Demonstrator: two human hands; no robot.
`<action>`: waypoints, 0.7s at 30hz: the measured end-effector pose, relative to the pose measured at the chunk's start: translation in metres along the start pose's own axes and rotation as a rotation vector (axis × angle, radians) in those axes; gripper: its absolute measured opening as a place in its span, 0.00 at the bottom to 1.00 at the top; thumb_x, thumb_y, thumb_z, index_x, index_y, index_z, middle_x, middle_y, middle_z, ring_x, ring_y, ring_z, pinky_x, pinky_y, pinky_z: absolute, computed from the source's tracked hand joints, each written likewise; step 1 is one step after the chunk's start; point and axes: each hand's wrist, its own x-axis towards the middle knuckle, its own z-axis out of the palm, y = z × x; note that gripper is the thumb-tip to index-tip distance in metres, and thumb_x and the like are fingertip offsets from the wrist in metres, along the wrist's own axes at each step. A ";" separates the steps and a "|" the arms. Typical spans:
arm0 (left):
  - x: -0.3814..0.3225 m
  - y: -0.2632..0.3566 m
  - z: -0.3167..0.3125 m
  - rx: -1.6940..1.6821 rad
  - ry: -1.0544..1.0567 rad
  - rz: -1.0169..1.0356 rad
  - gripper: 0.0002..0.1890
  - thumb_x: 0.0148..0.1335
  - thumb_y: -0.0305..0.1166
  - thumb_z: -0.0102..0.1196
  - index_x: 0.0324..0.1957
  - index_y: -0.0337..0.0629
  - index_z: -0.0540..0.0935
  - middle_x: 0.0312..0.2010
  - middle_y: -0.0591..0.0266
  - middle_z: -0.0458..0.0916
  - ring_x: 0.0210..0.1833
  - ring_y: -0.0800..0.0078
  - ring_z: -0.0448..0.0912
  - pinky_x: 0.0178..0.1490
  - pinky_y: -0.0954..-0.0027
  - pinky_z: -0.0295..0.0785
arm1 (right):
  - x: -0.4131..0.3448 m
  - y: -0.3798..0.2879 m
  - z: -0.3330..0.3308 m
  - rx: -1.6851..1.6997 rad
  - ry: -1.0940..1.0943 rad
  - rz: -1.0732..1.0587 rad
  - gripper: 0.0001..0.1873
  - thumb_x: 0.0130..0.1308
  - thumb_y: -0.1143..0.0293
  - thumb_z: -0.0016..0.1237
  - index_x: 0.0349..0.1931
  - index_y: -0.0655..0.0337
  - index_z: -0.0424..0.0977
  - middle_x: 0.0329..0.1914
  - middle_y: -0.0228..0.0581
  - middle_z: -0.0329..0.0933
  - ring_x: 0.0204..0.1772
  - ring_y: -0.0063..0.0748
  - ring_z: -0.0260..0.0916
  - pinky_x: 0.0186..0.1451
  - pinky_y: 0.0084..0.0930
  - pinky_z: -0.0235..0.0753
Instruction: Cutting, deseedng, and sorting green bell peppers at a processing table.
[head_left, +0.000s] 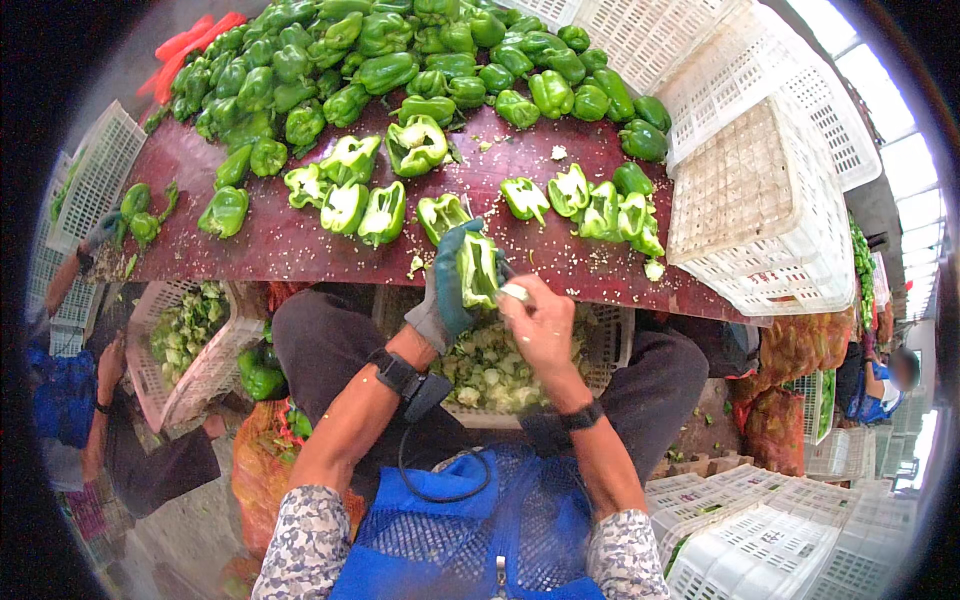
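My left hand (445, 289), in a grey and teal glove, holds a cut green bell pepper half (478, 271) with its hollow side up, at the table's near edge. Beside it my right hand (541, 324) is bare, its fingers closed around a small pale piece (514, 292) close to the pepper's rim. Whether it also grips a small blade is too blurred to tell. Another opened pepper half (441, 215) lies just beyond the glove. Below both hands a plastic crate (611, 352) between my knees contains pale pepper cores (495, 367).
Whole green peppers (390, 71) are heaped across the table's (465, 176) far side. Cut halves lie left (345, 208) and right (600, 210), among scattered seeds. White crates (731, 195) stand at right. A co-worker's hand (97, 232) and a crate of trimmings (187, 330) are at left.
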 end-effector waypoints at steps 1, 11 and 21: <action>-0.001 0.003 0.003 0.000 0.002 -0.003 0.20 0.67 0.47 0.42 0.53 0.45 0.72 0.32 0.62 0.79 0.33 0.72 0.79 0.39 0.69 0.77 | -0.005 0.002 -0.008 0.001 -0.001 0.004 0.14 0.59 0.61 0.52 0.37 0.63 0.76 0.15 0.40 0.71 0.18 0.23 0.69 0.25 0.28 0.69; -0.001 -0.013 -0.008 0.390 -0.102 0.188 0.25 0.69 0.47 0.38 0.62 0.43 0.66 0.45 0.67 0.73 0.45 0.81 0.70 0.51 0.76 0.68 | 0.012 -0.003 0.015 -0.368 -0.001 -0.117 0.08 0.59 0.68 0.48 0.34 0.63 0.76 0.18 0.50 0.74 0.22 0.47 0.73 0.28 0.37 0.71; 0.001 -0.019 -0.020 0.469 -0.062 0.108 0.21 0.70 0.38 0.40 0.62 0.43 0.67 0.43 0.72 0.73 0.43 0.83 0.71 0.50 0.78 0.69 | 0.029 0.017 0.020 -0.448 -0.086 -0.221 0.05 0.53 0.72 0.49 0.25 0.63 0.69 0.14 0.52 0.70 0.21 0.56 0.72 0.25 0.45 0.70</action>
